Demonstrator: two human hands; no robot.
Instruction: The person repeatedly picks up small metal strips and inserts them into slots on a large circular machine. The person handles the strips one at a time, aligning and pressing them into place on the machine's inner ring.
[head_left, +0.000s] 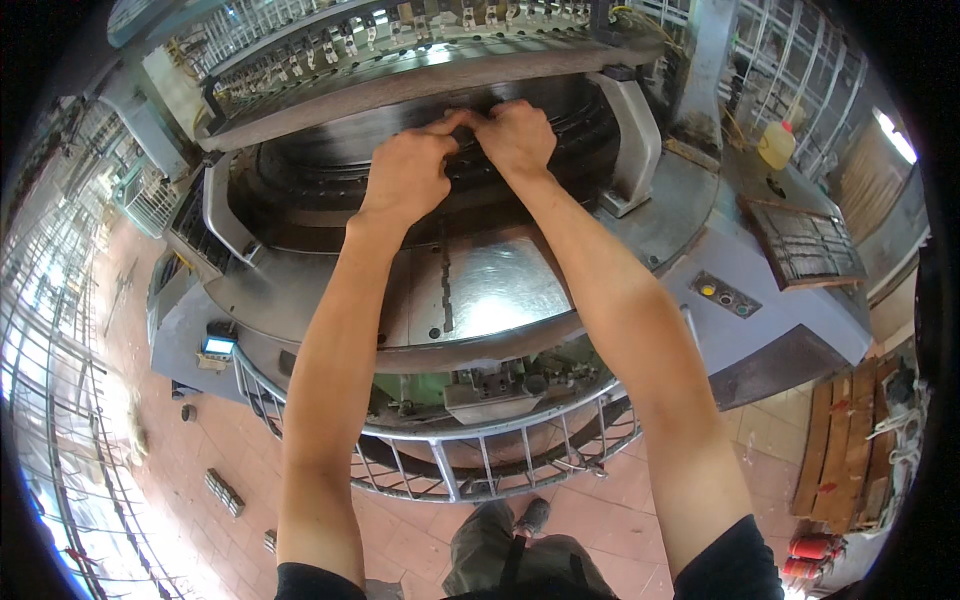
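Both my arms reach forward over a large round knitting machine (490, 275) with a polished metal bed. My left hand (408, 172) is closed, its index finger stretched to the right toward the other hand. Curled in as well, my right hand (518, 140) meets it at the fingertips. They are at the dark inner ring (320, 175) of the machine, below its upper ring (420, 95). Whatever the fingertips pinch is too small or hidden to make out. A row of small metal fittings (330, 47) lines the machine above the upper ring.
Metal brackets (632, 140) flank the opening. A curved guard rail (440, 435) runs in front of my legs. To the right are a button panel (724, 295), a yellowish bottle (776, 146) and a wooden crate (842, 450). A small lit screen (217, 345) sits at left.
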